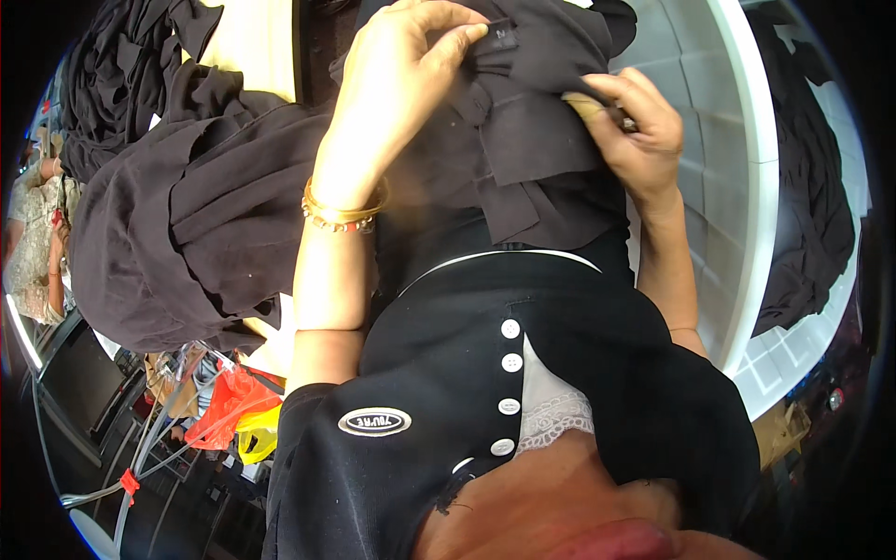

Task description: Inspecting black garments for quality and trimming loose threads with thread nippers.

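A dark, nearly black cloth garment (546, 140) lies across my lap, with several folded layers and loose flaps. My left hand (401, 79) pinches its upper part between thumb and forefinger, beside a small dark label (504, 35). Bracelets circle that wrist. On the other side, my right hand (639, 131) has thumb and forefinger closed on the garment's right edge. Something small, dark and shiny shows by the curled fingers of this hand; I cannot tell what it is.
To the right stands a large white plastic tub (761, 187), with dark cloth (807, 205) beyond it. More dark garments (177, 224) are heaped at the left, near a pale yellow panel (252, 47). Red (233, 406) and yellow (259, 434) bags hang lower left. Another person (42, 233) is at the far left.
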Demonstrator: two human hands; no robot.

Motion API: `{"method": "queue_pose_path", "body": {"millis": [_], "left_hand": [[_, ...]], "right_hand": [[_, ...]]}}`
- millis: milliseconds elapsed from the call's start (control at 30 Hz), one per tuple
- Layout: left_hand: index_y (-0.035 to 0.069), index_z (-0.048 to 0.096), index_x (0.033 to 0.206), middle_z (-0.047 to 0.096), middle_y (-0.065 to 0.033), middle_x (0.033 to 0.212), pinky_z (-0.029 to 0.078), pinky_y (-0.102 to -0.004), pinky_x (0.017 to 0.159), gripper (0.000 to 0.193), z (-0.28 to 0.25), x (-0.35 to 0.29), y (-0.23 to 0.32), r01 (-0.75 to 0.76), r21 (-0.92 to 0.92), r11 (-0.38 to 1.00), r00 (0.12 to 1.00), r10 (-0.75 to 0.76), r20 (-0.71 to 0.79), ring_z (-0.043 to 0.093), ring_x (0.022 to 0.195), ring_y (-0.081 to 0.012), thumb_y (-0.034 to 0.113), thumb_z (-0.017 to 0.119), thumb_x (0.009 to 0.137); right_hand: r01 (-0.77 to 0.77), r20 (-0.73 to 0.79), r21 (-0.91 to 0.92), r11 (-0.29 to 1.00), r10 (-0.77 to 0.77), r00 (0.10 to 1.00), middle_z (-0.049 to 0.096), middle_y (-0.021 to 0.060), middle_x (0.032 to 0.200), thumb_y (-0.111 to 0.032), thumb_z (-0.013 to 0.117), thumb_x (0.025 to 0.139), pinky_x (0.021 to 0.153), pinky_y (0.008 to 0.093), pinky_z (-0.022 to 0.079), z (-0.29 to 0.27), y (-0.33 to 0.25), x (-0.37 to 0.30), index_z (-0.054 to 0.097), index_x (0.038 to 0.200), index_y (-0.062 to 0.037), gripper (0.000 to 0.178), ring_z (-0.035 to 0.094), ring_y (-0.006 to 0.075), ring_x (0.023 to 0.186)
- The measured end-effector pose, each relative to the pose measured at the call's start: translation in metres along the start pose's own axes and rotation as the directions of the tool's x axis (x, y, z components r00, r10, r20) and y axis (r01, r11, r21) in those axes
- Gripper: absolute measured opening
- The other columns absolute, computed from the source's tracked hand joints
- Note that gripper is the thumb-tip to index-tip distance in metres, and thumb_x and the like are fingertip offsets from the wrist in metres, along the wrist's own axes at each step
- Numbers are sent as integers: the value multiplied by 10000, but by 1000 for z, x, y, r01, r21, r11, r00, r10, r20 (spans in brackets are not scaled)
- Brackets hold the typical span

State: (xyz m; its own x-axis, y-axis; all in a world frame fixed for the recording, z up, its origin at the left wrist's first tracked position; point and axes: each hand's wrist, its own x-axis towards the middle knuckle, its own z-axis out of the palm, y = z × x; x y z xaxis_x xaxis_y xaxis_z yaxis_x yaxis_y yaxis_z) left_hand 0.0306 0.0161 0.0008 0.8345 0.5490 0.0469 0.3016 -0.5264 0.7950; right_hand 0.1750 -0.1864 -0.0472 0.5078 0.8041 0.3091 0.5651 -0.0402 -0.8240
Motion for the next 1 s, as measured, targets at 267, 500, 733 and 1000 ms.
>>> {"method": "queue_pose_path", "body": {"millis": [267,500,733,1000], "left_hand": [[5,679,1066,708,-57,1065,453,-217,932,155,-1,-9,-8,131,-649,749,991,-77,111,631,979,-99,99,624,956],[-1,666,1139,693,-81,1130,482,-226,921,215,1,-16,-4,205,-748,631,979,-149,142,647,982,-122,74,635,939],[-38,574,1246,698,-97,1040,496,-196,863,343,4,-4,10,-116,-922,369,942,334,15,647,940,-103,-54,603,905],[-37,576,1246,707,-92,1016,500,-200,866,361,-10,-21,8,433,-748,503,894,-346,285,659,919,-105,-39,624,888]], "right_hand": [[-238,-162,379,894,317,934,614,4,982,-107,599,955,776,195,434,-16,-2,27,633,1204,-2,272,543,67,836],[242,-68,-108,964,-250,966,609,29,859,-214,757,845,600,268,441,-1,-19,28,691,1149,-80,339,537,147,694],[281,-5,-83,956,-283,959,583,27,805,-129,823,727,606,266,441,16,-20,27,734,1124,-89,409,535,146,697],[337,1,-104,936,-338,941,592,21,811,-111,823,706,613,275,447,21,-13,30,742,1115,-113,417,541,154,706]]}}
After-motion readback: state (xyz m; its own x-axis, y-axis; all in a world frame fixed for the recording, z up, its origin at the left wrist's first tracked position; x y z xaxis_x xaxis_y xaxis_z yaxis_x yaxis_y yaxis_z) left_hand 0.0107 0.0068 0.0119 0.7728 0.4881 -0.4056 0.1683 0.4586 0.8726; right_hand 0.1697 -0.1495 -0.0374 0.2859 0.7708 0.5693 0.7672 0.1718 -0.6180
